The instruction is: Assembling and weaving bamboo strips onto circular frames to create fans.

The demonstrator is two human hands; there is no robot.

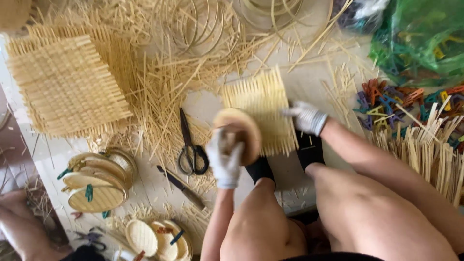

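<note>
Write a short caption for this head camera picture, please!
Gloved left hand holds a round woven disc while the gloved right hand presses a woven mat, scissors nearby.

A stack of woven bamboo mats (65, 84) lies in the upper left of the frame, among loose bamboo sticks (164, 87). Black scissors (191, 147) and a knife (182, 187) lie on the floor near the centre. Finished round lids with clips (96, 181) are at the lower left. Colourful clips (391, 101) and a green plastic bag (425, 38) are at the upper right, above a bundle of bamboo strips (425, 150).
</note>
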